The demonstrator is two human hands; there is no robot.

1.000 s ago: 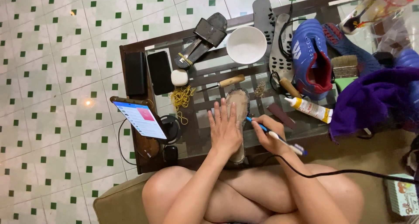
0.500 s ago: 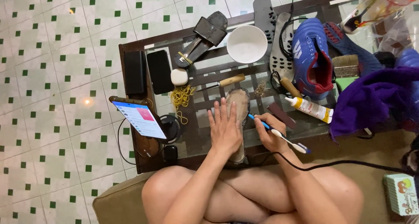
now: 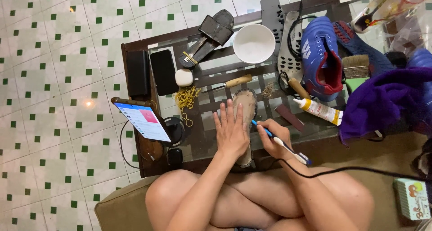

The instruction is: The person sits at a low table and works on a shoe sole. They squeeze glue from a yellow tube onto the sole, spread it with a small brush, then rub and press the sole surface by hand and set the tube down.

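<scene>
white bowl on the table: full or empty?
Empty. The white bowl stands upright on the glass table and its inside shows plain white, with nothing in it.

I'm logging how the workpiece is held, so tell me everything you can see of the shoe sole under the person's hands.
The shoe sole is a flat, elongated piece, grey-brown with a darker rim, lying lengthwise on the glass table, its rounded end pointing away from the person. Its material cannot be told. The left hand rests flat on it, fingers spread, covering most of its middle. The right hand holds a corded blue-tipped tool with the tip at the sole's right edge. Its near end reaches the table's front edge.
</scene>
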